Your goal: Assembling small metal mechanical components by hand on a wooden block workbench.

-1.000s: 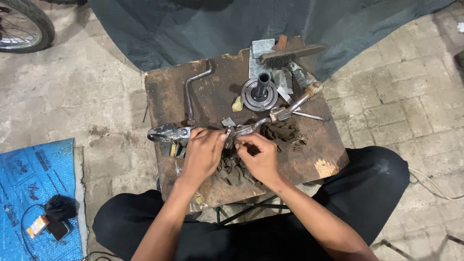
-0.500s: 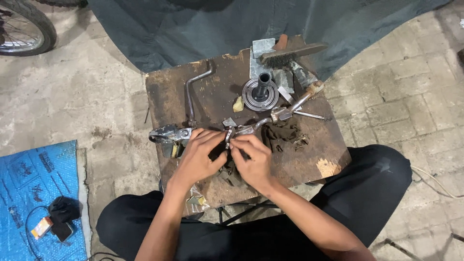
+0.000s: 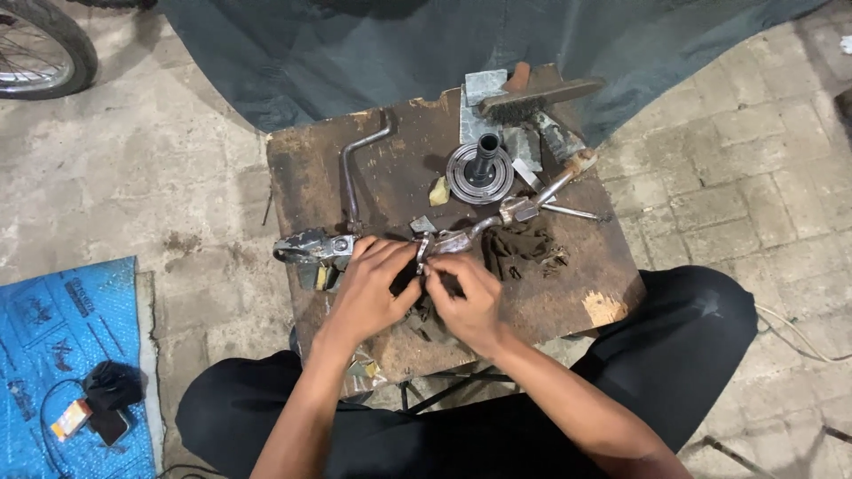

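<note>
At the frame's centre, on the wooden board (image 3: 373, 168), a small metal part (image 3: 424, 253) is pinched between the curled fingers of the left hand (image 3: 373, 288) and right hand (image 3: 466, 297), just below the lever (image 3: 510, 213).

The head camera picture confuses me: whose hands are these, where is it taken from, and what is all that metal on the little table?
No machine here: a person wears a camera on the head, so you look down at their own two bare hands and their dark trousers.

They sit at a small, rusty-topped wooden table on a paved floor. The left hand and right hand meet over a small metal part, pinching it with their fingertips; it is too small to say what it is.

On the table lie a bent metal crank lever, a round grooved metal disc with an upright tube, a wire brush, a long metal tool and a dark greasy rag.

At the left, a blue sheet lies on the floor; a wheel shows top left.
</note>
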